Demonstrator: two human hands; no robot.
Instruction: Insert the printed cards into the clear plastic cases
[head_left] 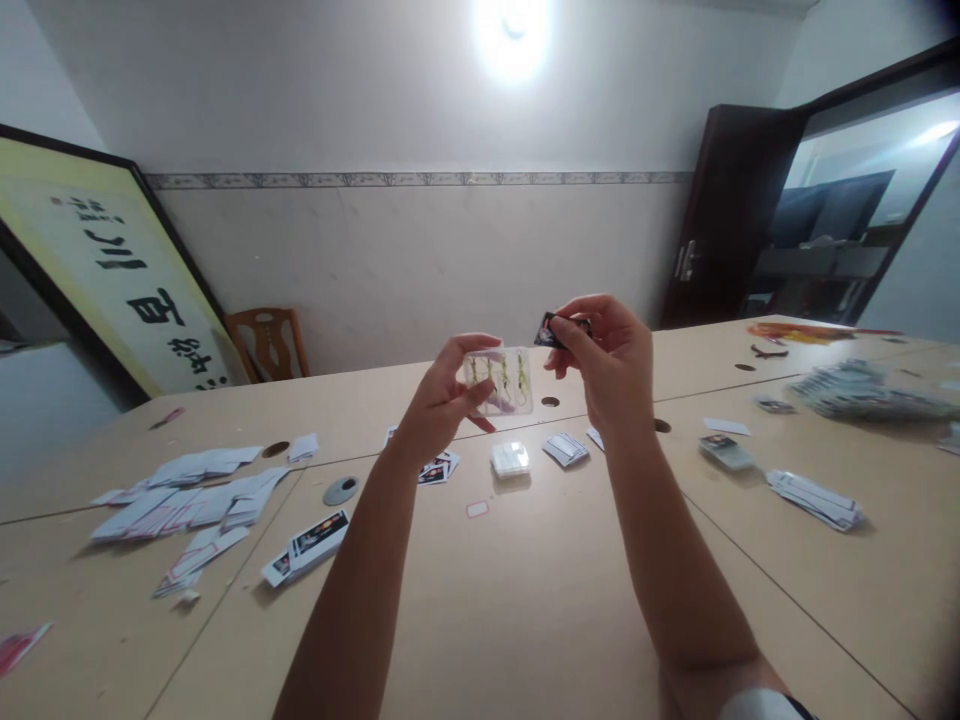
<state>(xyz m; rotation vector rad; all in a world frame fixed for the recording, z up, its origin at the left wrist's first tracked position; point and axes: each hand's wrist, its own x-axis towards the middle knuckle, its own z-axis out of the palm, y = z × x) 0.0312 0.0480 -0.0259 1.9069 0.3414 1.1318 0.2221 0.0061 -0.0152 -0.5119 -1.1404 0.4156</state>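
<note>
My left hand (448, 395) grips a clear plastic box (516, 385) by its left side, raised above the table. Inside the box several small yellow-green items with thin curved ends lie in a row. To its right, my right hand (611, 350) pinches a small dark printed card (551, 330) between thumb and fingers, a little apart from the box. Below the hands a stack of clear boxes (511, 459) stands on the table, beside a small pile of white cards (565, 449). Dark printed cards (437, 469) lie partly behind my left forearm.
Piles of white cards (195, 490) spread over the left, near a box of printed cards (319, 535) and a grey disc (341, 490). On the right are more clear boxes (726, 452), a white card stack (816, 498) and a heap of plastic packets (862, 390). Round holes pierce the table (517, 620).
</note>
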